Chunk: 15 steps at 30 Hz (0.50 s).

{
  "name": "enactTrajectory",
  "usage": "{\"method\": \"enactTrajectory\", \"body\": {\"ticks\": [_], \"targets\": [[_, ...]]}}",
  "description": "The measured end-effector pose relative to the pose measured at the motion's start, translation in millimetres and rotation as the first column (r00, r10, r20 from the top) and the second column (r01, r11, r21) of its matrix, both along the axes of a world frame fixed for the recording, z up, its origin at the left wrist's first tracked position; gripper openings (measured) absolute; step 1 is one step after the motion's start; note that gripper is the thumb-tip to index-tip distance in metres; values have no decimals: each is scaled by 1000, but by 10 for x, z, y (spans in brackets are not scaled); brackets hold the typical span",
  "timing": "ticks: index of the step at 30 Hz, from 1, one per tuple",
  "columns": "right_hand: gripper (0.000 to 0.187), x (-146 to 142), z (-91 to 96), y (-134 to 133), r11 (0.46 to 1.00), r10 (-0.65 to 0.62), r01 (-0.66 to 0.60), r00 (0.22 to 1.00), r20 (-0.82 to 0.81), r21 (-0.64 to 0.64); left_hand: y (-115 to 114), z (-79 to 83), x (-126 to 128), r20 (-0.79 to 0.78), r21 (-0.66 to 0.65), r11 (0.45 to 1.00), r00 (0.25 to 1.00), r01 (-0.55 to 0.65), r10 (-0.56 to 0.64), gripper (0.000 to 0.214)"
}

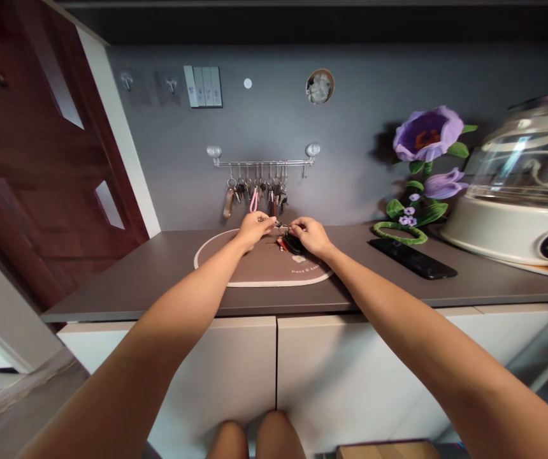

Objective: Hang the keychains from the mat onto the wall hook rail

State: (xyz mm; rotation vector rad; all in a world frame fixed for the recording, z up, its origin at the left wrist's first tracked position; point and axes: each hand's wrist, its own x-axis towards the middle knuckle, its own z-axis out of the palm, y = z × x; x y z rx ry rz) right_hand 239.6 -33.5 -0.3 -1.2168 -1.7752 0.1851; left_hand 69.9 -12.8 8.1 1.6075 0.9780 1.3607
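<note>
Just above the mat, my left hand (pixel 253 231) is closed in a pinch on the left end of a small bunch of keys (pixel 281 224). My right hand (pixel 310 234) pinches the same bunch from the right, and the two hands are a short gap apart. Below my right fingers, a black item (pixel 294 244), perhaps a key fob or pouch, rests on the mat with a small red piece beside it. The fingers partly hide the metal pieces. Beneath both hands lies a brown oval mat (pixel 255 274) with a white rim.
Behind my hands, a wall rail (pixel 264 163) carries several hanging keys (pixel 243 189) and a pink strap (pixel 253 199). To the right are a black phone (pixel 415 258), purple fabric flowers (pixel 429 135) and a white appliance (pixel 498 223). The dark counter (pixel 125 280) tops white cabinets (pixel 236 363).
</note>
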Motion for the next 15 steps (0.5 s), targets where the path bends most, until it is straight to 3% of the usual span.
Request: {"method": "enactTrajectory", "body": {"ticks": [5,15], "targets": [[16,-36,42,-47,999,-9,4,995,98,50,-28,84,-9,214,-109,988,973,108,-83,19],[16,-85,93,-138,979,59,-74,994,87,188,-86,202,-20,466,-98,965,868,243,-172,18]]}}
